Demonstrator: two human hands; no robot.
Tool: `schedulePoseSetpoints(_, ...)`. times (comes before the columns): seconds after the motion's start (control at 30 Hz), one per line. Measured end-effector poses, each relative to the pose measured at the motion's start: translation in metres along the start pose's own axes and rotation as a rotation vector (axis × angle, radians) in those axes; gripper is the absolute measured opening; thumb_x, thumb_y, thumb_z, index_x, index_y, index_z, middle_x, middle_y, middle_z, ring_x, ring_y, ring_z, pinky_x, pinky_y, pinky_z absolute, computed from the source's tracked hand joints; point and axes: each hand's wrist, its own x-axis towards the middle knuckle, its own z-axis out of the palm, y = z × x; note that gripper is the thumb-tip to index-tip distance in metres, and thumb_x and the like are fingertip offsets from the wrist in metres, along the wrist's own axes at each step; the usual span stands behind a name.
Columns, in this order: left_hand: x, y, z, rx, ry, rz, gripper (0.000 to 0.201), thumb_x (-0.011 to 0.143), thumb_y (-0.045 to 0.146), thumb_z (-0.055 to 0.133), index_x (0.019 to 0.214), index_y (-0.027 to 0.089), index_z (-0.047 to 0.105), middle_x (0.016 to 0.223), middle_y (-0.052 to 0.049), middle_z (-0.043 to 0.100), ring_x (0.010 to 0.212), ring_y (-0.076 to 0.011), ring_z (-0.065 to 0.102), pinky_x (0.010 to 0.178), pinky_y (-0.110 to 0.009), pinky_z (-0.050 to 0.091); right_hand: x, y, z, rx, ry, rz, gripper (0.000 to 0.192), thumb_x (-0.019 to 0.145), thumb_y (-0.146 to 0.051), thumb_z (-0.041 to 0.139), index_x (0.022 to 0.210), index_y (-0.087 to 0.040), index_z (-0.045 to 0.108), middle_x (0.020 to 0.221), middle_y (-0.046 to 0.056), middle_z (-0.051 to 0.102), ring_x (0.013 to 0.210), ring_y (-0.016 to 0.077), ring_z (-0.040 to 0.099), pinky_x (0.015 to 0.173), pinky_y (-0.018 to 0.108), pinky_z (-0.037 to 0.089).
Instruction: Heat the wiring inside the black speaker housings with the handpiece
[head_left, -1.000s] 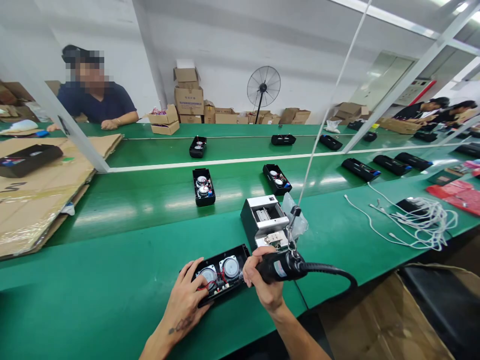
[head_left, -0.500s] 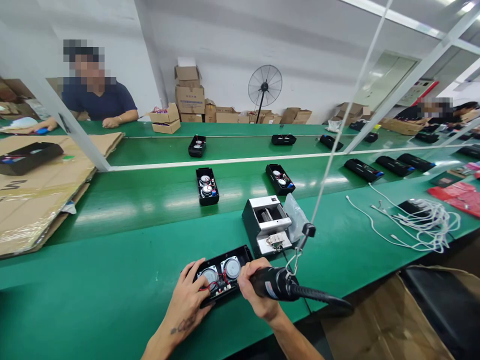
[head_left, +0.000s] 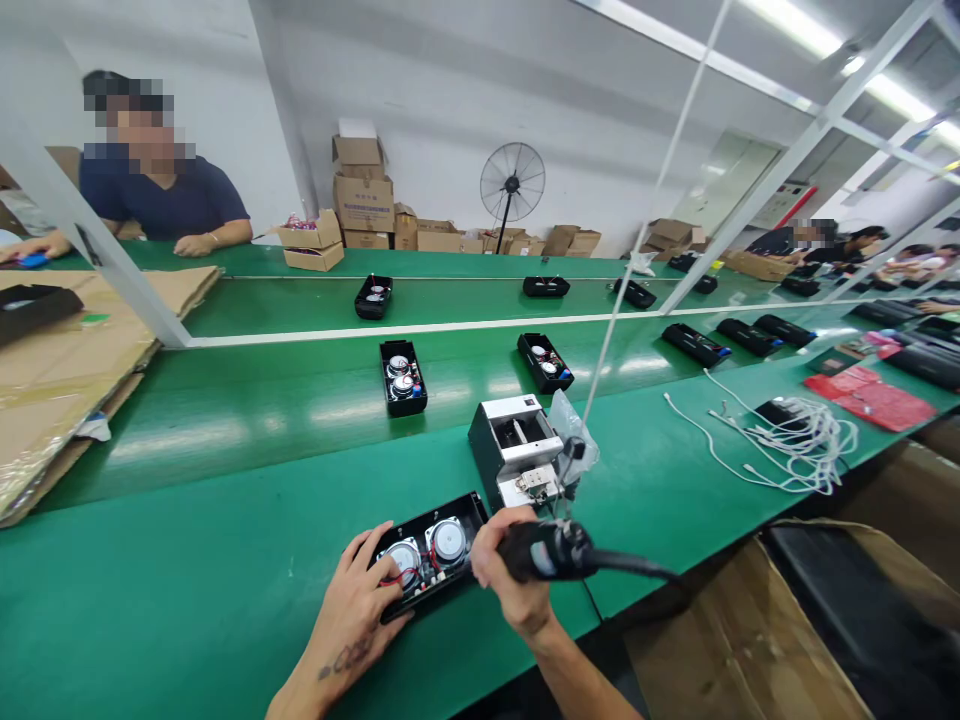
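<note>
Green surface (head_left: 247, 590), near: the left hand's (head_left: 358, 592) fingers clasp a black housing (head_left: 442, 584) by its left end, over a speaker (head_left: 405, 565) — the right hand's (head_left: 514, 570) fingers wrap a corded black tool (head_left: 553, 551) beside its right end. Just beyond stands a small machine (head_left: 531, 451) — farther, more open housings (head_left: 403, 380); far back, a fan (head_left: 512, 185).

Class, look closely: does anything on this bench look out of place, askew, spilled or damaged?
The white cables look untidy: they lie tangled on the green bench at right, loose ends straying. No spill or damage shows.
</note>
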Motion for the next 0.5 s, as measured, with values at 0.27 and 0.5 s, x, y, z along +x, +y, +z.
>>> schedulePoseSetpoints(0.27, 0.005, -0.005, 0.001, 0.059, -0.011, 0.044, 0.026, 0.075, 0.023, 0.093, 0.076, 0.026, 0.068, 0.088, 0.000, 0.070, 0.139, -0.0377, 0.060, 0.111, -0.052, 0.049, 0.078, -0.029, -0.054, -0.191, 0.521, -0.250, 0.036, 0.087, -0.036, 0.088, 0.102, -0.025, 0.057, 0.056, -0.012, 0.061, 0.045, 0.0134, 0.055, 0.054, 0.031, 0.051)
schedulePoseSetpoints(0.5, 0.007, 0.002, 0.006, 0.064, 0.009, 0.017, 0.024, 0.075, 0.022, 0.094, 0.078, 0.025, 0.070, 0.087, 0.000, 0.070, 0.140, -0.0377, 0.061, 0.115, -0.055, 0.050, 0.080, -0.013, -0.067, -0.237, 0.331, -0.085, 0.042, 0.079, -0.044, 0.093, 0.092, -0.024, 0.059, 0.055, -0.010, 0.059, 0.042, 0.0126, 0.052, 0.045, 0.029, 0.045)
